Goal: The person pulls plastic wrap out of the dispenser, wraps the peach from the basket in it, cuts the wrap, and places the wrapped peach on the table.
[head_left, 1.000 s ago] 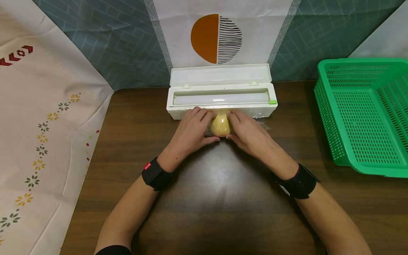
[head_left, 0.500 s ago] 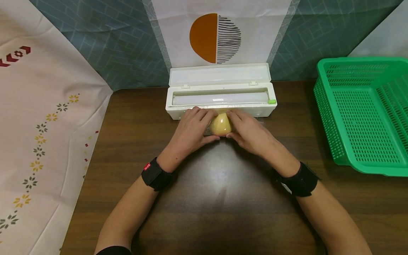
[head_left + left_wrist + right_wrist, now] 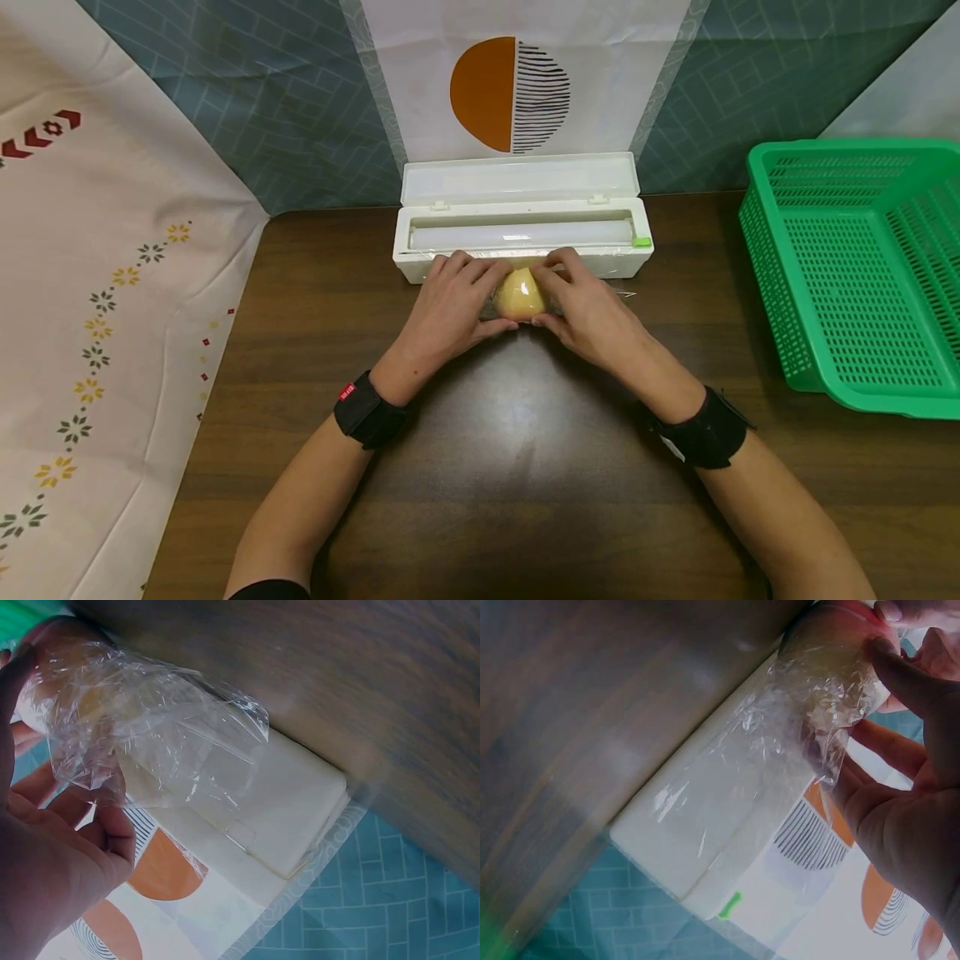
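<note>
A round yellow fruit (image 3: pixel 519 295) with a reddish side sits in front of the white cling film dispenser (image 3: pixel 525 237), between both hands. Clear cling film (image 3: pixel 180 727) covers it and spreads in crinkled folds off its left side; more film (image 3: pixel 817 712) bunches at its right. My left hand (image 3: pixel 457 304) holds the fruit from the left, thumb at its near side and fingers curled over the film at the far side. From the right, my right hand (image 3: pixel 592 312) grips it likewise, with its bent fingers pinching the film near the fruit's top. The fruit's flanks are hidden by the hands.
The dispenser's lid (image 3: pixel 519 179) stands raised at the back, and a film roll (image 3: pixel 521 235) lies inside, with a green tab (image 3: pixel 641 242) at the right end. A green plastic basket (image 3: pixel 806 333) stands on the wooden table (image 3: pixel 517 500) at right. Patterned cloths hang behind and left.
My right hand's fingers have bent more and lifted slightly at the knuckles by the film. My left hand and the fruit stay nearly in place.
</note>
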{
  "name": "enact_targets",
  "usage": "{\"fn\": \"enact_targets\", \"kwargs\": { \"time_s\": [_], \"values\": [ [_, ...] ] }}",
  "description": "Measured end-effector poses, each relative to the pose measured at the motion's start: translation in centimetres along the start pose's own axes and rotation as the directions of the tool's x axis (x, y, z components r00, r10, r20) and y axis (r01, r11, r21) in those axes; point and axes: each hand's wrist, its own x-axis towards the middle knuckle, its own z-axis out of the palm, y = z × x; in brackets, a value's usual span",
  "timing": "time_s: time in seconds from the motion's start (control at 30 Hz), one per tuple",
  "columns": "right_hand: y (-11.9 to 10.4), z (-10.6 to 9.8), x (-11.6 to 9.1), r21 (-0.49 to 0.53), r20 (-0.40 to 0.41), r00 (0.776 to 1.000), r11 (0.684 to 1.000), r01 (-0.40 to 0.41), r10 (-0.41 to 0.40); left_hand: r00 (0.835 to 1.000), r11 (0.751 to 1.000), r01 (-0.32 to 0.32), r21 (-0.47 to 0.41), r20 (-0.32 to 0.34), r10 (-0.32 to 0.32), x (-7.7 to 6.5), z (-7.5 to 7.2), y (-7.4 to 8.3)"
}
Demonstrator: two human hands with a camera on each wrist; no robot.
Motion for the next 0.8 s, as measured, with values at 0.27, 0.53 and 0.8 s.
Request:
{"fn": "enact_targets", "kwargs": {
  "time_s": [0.27,0.53,0.8],
  "values": [
    [-0.01,0.06,-0.07,-0.027,-0.028,0.998,0.999,0.047,-0.048,1.000,1.000,0.005,0.007,-0.009,-0.005,0.00,0.11,0.18],
    [0.02,-0.05,-0.05,-0.040,-0.035,0.995,0.995,0.089,-0.091,1.000,1.000,-0.005,-0.023,-0.031,0.004,-0.01,0.02,0.27],
    [0.16,-0.01,-0.04,-0.012,-0.042,0.994,0.995,0.097,-0.097,1.000,1.000,-0.006,-0.027,-0.023,0.006,-0.05,0.06,0.29]
  ]
}}
